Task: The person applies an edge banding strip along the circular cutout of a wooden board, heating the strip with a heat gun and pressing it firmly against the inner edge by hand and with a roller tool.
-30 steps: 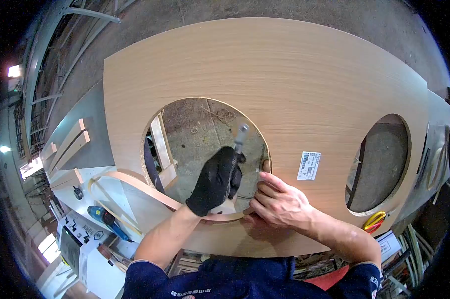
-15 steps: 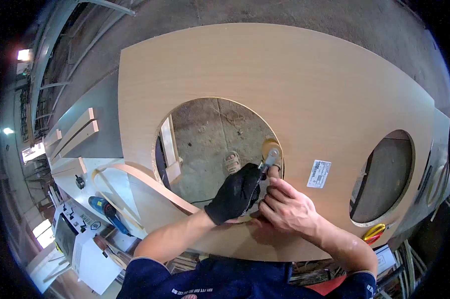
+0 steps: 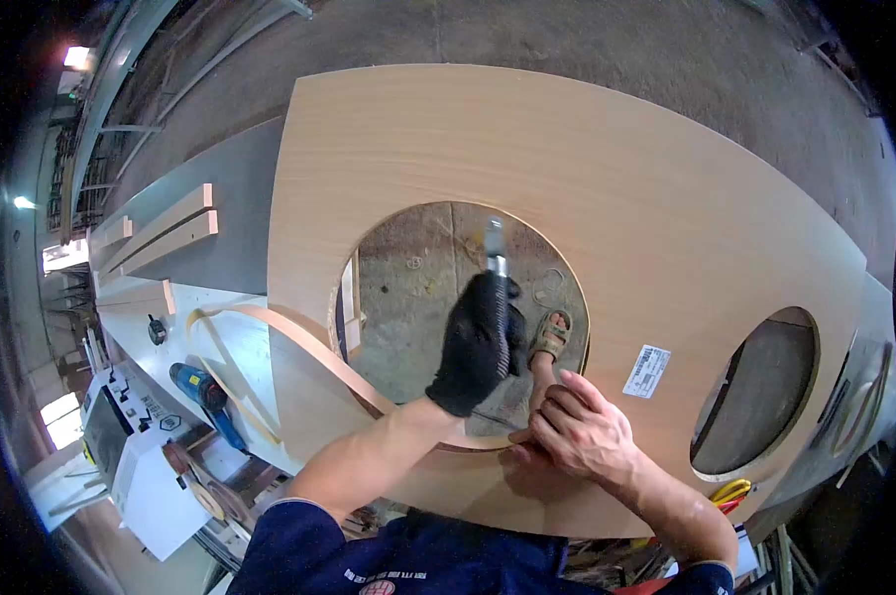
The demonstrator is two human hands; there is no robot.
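Note:
My left hand [image 3: 476, 347], in a black glove, is closed around the ribbed handle of a metal-headed hand tool [image 3: 496, 243]. The tool's head points away from me, above the large round cutout in a wood-grain panel [image 3: 448, 129]. My bare right hand [image 3: 579, 428] has curled fingers at the cutout's near edge, with thumb and fingertips pinching there. A thin wooden edging strip [image 3: 309, 342] loops in from the left and runs along that near edge to my right hand's fingertips. The tool's exact kind cannot be made out.
A second, oval cutout [image 3: 755, 392] is at the panel's right, near a barcode label [image 3: 647, 371] and yellow-handled tool [image 3: 731, 492]. At left lie a blue power tool [image 3: 208, 397] and wooden strips [image 3: 175, 233]. A sandalled foot [image 3: 551, 335] shows through the round cutout.
My left hand has moved the tool from the cutout's right edge to above its middle. My right hand stays at the near edge. The foot below has shifted right, and the view has moved slightly.

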